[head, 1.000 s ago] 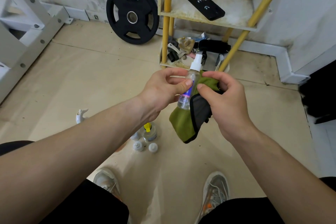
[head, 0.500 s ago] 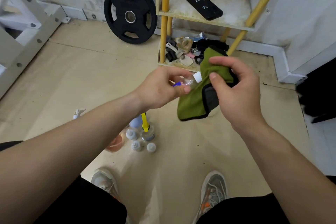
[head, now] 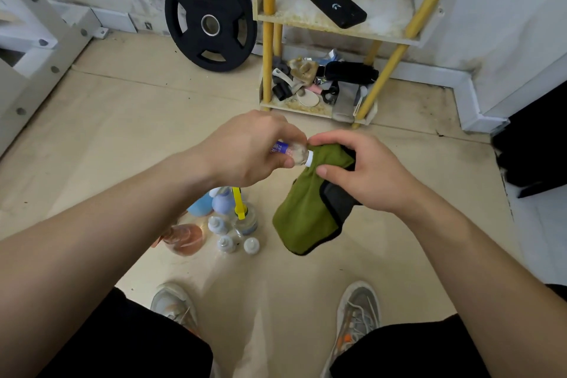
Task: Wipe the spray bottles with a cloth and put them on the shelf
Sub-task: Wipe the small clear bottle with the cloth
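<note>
Right now your biggest risk is a dropped bottle. Your left hand (head: pixel 251 147) grips the small clear spray bottle (head: pixel 291 152) only with curled fingertips and thumb around its purple-labelled body. Your right hand (head: pixel 365 175) pinches the green cloth (head: pixel 306 218) around the bottle's white nozzle end. If you twist or pull hard with the cloth, the smooth bottle could slip out of that light grip. It would probably fall towards 6 o'clock, onto the cluster of bottles (head: pixel 227 224) standing on the floor just below your hands, and could knock them over. Squeezing the wrapped nozzle too firmly could also press the pump and wet the cloth, or loosen the cap.

The bottle lies roughly level and juts out of your left hand towards 3 o'clock. Its nozzle end is tucked into the cloth at about 9 o'clock from your right hand, so the two hands nearly touch. The rest of the cloth hangs loose towards 6 o'clock from your right hand.

The yellow-posted shelf (head: pixel 322 27) stands at 12 to 1 o'clock, well apart from your hands. A black phone (head: pixel 334 3) lies on its upper tier, so judge your placement spot around it.
</note>
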Tool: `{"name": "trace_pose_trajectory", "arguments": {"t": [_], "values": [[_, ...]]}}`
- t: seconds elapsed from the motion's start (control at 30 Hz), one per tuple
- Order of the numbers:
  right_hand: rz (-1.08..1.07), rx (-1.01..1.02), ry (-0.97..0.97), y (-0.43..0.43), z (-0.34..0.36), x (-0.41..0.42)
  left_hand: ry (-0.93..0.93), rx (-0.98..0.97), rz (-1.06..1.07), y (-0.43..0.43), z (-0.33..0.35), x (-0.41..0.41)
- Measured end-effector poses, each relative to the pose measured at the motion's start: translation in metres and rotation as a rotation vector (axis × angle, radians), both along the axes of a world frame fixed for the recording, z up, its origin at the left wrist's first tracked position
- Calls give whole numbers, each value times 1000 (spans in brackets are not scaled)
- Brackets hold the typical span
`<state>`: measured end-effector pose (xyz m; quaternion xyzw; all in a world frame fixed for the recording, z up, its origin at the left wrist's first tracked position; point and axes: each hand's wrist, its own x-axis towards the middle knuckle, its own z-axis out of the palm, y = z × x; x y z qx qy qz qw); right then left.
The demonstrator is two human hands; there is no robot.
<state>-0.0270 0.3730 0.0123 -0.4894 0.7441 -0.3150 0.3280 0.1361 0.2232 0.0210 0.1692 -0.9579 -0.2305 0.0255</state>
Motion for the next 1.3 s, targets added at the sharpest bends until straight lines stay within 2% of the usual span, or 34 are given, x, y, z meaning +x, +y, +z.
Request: {"name": "trace_pose_trajectory", "arguments": {"t": [0.23, 0.3, 0.43, 0.53, 0.63, 0.73, 0.8, 0.97, 1.07, 1.23, 1.3], "values": [[-197, 73, -546, -2, -6, -13, 195, -178, -65, 6, 0, 3], [-210, 96, -614, -2, -7, -16, 225, -198, -37, 7, -4, 4], [-188, 100, -599, -1, -7, -20, 192, -151, 63, 7, -10, 6], [-211, 107, -497, 0, -7, -22, 169, 3, 236, -1, -8, 6], [-312, 9, -482, 0, -8, -20, 196, 329, 411, -12, -2, 6], [-430, -177, -638, -2, -7, -13, 196, 648, 410, -2, 3, 6], [-457, -248, -715, -5, -5, -8, 178, 743, 392, 11, 1, 2], [-472, -218, -745, -9, -2, -2, 182, 668, 408, 17, -14, -5], [-441, -131, -709, -6, -3, 1, 165, 586, 443, 12, -21, -4], [-455, 42, -613, -1, -18, 13, 172, 642, 568, 8, -26, -6], [-481, 127, -558, 3, -27, 15, 156, 563, 587, 11, -34, -4]]}}
